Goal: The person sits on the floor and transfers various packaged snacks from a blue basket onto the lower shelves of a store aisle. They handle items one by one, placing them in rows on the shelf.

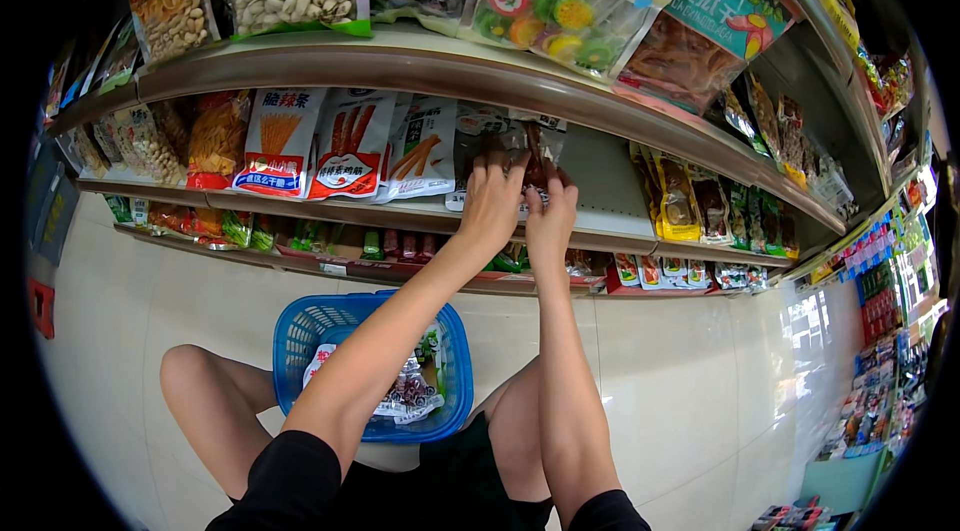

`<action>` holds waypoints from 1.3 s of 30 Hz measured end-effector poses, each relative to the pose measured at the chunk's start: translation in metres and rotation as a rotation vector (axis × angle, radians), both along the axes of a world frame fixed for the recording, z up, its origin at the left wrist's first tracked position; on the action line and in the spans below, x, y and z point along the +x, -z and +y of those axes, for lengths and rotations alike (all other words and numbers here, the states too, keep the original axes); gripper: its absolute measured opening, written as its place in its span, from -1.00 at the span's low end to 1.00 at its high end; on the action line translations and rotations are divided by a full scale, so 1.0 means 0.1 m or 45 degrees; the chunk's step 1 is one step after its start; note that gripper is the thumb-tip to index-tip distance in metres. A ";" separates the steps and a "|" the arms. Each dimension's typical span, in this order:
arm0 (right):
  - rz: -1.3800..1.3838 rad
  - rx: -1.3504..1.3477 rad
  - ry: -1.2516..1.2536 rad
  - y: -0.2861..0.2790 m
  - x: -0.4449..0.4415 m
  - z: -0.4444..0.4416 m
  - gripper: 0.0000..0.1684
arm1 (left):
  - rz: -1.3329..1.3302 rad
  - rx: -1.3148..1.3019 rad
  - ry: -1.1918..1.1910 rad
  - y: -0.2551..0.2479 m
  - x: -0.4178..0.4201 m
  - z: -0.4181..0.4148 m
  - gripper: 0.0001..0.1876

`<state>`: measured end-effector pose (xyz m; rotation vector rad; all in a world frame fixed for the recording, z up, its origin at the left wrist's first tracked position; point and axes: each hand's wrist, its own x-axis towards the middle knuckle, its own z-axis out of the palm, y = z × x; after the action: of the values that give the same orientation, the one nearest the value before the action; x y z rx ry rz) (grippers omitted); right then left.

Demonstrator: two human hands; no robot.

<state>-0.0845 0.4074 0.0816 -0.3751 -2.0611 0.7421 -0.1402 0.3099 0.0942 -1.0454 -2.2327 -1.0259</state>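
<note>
Both of my hands reach onto the middle shelf, at the right end of a row of snack packets. My left hand [491, 201] is on the left side of a clear packet [535, 152] with dark brown food inside. Opposite it, my right hand [551, 219] holds the packet's lower right part. My fingers hide much of the packet. More clear packets [480, 122] stand just behind and left of my left hand. On the floor between my legs, a blue plastic basket [457, 381] holds several snack packets [411, 390], partly covered by my left forearm.
White and red snack packets [352, 144] line the shelf to the left. Yellow and dark packets [679, 197] stand farther right. The upper shelf's brown edge [420, 65] overhangs my hands, with large snack bags above. Boxed packets [667, 272] fill the bottom shelf.
</note>
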 end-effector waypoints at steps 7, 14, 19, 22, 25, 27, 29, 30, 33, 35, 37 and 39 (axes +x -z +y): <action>-0.204 0.408 0.249 0.37 -0.07 0.13 -0.46 | -0.012 -0.183 -0.063 0.24 -0.11 0.05 -0.40; -0.490 0.178 0.123 0.35 -0.01 0.15 -0.47 | -0.002 -0.320 -0.076 0.29 -0.09 -0.05 -0.43; -0.437 0.200 0.119 0.33 0.04 0.11 -0.46 | 0.018 -0.256 -0.016 0.30 -0.03 -0.09 -0.38; -0.389 0.265 0.118 0.35 0.02 0.08 -0.45 | 0.020 -0.263 -0.001 0.30 -0.02 -0.11 -0.35; -0.476 0.291 0.169 0.32 0.04 0.00 -0.45 | 0.029 -0.232 0.008 0.27 -0.01 -0.16 -0.34; -0.447 0.276 0.161 0.28 0.07 -0.07 -0.49 | 0.019 -0.203 0.034 0.21 0.01 -0.20 -0.33; -0.409 0.302 0.156 0.22 0.12 -0.11 -0.51 | -0.002 -0.178 0.092 0.14 0.07 -0.26 -0.33; -0.388 0.333 0.145 0.17 0.15 -0.17 -0.51 | -0.017 -0.168 0.115 0.11 0.10 -0.32 -0.34; -0.282 0.438 0.074 0.05 0.25 -0.34 -0.51 | 0.073 -0.050 0.177 0.00 0.21 -0.49 -0.40; -0.195 0.432 -0.010 0.02 0.34 -0.51 -0.50 | 0.120 0.044 0.213 -0.05 0.32 -0.65 -0.41; -0.105 0.345 -0.118 -0.04 0.44 -0.75 -0.48 | 0.088 0.092 0.243 -0.09 0.45 -0.85 -0.41; -0.021 0.289 -0.163 -0.04 0.60 -1.05 -0.52 | 0.055 0.200 0.233 -0.05 0.64 -1.07 -0.48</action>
<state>-0.0249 0.3021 0.0858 -0.1228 -2.1730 0.5725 -0.0763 0.2025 0.0987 -1.2064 -2.0143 -1.2215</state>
